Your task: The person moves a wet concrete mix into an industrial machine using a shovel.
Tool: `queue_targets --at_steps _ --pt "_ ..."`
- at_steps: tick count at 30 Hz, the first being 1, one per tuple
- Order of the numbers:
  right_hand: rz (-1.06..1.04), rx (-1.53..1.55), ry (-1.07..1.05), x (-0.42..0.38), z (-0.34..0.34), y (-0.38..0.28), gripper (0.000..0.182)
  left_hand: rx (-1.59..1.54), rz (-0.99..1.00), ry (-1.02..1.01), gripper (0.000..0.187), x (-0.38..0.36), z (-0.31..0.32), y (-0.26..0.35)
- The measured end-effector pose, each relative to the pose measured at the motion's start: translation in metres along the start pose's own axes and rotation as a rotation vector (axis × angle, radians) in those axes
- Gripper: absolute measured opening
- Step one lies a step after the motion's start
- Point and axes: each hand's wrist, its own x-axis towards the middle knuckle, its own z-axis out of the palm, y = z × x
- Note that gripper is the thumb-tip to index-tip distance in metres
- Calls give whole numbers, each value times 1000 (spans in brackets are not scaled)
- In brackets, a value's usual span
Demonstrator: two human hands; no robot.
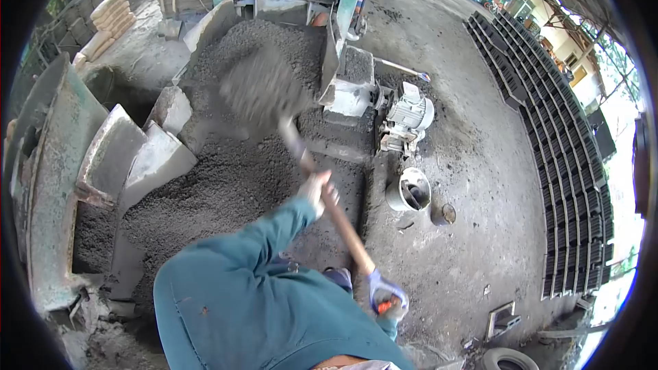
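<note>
My left hand [319, 193] is wrapped round the wooden shaft of a shovel [348, 231], partway along it. At the top end, my right hand [393, 310] is closed on the shovel's blue D-shaped handle [385, 289]. Away from me, the shovel's blade end is smeared by motion and covered by a load of dark grainy mix [264, 89]. That load is over a heap of similar material [257, 35] in front of the machine. Below the shaft, to the left, lies more loose dark mix [212, 195].
Curved metal plates [113, 154] stand on the left. Right of the heap are an electric motor [410, 111], a white bucket [408, 190] and a small can [444, 214]. Long rows of dark blocks [548, 157] line the right side. A tyre [508, 360] lies at the bottom right.
</note>
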Motion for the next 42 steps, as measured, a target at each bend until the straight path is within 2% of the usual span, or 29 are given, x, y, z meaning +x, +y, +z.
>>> queue_targets --at_steps 1,2,3,4,5,7,9,12,13,14,15,16,17,18,20,22,25,28,29,30,32,34,36,40,42 --pt "6 -9 63 -12 51 -30 23 48 32 -151 25 15 28 31" --pt "-131 42 -71 -15 88 -54 28 106 31 -370 23 14 63 66" --pt "-264 87 -206 -18 118 -78 33 98 20 -463 23 17 98 96" --pt "-356 41 -177 -25 155 -105 41 56 26 -442 23 31 129 122" --pt "-450 -5 -150 -32 191 -132 49 73 58 -619 24 51 153 149" --pt "-629 -209 -104 -48 253 -177 58 109 100 -596 23 59 196 195" --pt "-935 -327 -185 -88 317 -233 45 109 148 -636 22 92 210 236" --pt "-1480 -535 -557 -103 371 -264 20 46 152 -631 21 126 176 274" --pt "-1531 -595 -616 -105 383 -259 23 112 143 -489 28 119 156 278" --pt "-1577 -657 -676 -107 393 -249 27 90 198 -472 33 133 130 281" --pt "-1477 -674 -687 -110 396 -236 31 379 172 -319 40 91 112 296" --pt "-1456 -705 -695 -105 396 -232 31 465 382 66 50 121 87 311" --pt "-1432 -734 -710 -99 393 -230 32 702 617 284 57 162 49 342" --pt "-1397 -768 -722 -96 387 -228 32 947 763 710 64 105 49 347" --pt "-1377 -833 -738 -88 386 -231 35 1292 824 1025 69 111 33 381" --pt "-1366 -866 -743 -82 385 -224 37 1644 687 1002 70 117 31 407" --pt "-1298 -882 -763 -83 387 -230 33 1766 672 1094 65 128 37 421" --pt "-1287 -845 -724 -79 384 -228 28 1861 780 1108 57 120 40 413" --pt "-1273 -839 -724 -78 381 -229 26 1958 966 1042 54 134 24 418" --pt "-1250 -866 -738 -79 378 -234 25 1992 995 1026 54 137 19 419" --pt "-1275 -822 -753 -77 374 -238 26 1945 1018 932 53 149 12 423" --pt "-1263 -847 -722 -75 369 -231 25 1880 1042 1030 53 142 21 412" --pt "-1284 -865 -711 -73 365 -230 22 1909 814 1032 59 154 21 424" --pt "-1188 -933 -752 -71 362 -221 21 1893 789 968 58 157 17 419" --pt "-1198 -918 -743 -70 361 -217 19 1740 1044 1014 46 203 -16 440"
